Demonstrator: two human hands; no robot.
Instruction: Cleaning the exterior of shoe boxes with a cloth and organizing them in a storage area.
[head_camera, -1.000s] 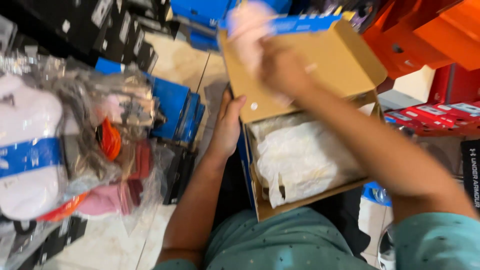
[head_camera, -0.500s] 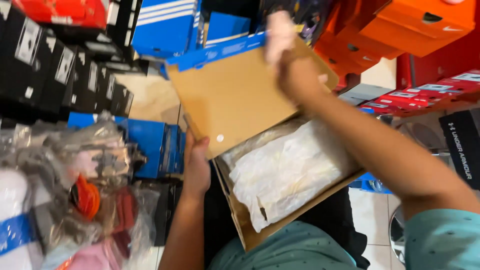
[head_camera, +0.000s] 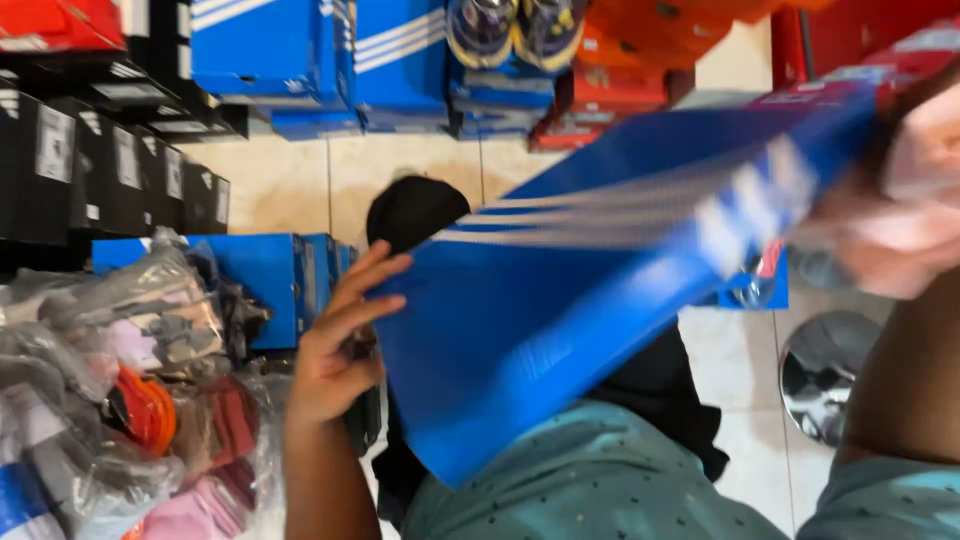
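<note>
Blue cardboard shoe box (head_camera: 560, 330) w/ white stripes, smooth flat lid side up, spans betw. both hands. Left hand (head_camera: 335, 345) open, fingers spread against its left edge. Right hand (head_camera: 900, 215) blurred at the box's far right corner; grip can't be told. Left of left hand: crinkly clear plastic bags (head_camera: 110, 400) of clothing. Beyond hands: stacked blue, orange, black boxes (head_camera: 330, 60) on pale tiled floor (head_camera: 290, 180).

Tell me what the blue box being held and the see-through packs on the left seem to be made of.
The blue box looks like matte printed cardboard: flat, stiff panels with white stripes. The packs appear to be thin glossy plastic film, crinkled and shiny over the coloured fabric items inside.
</note>
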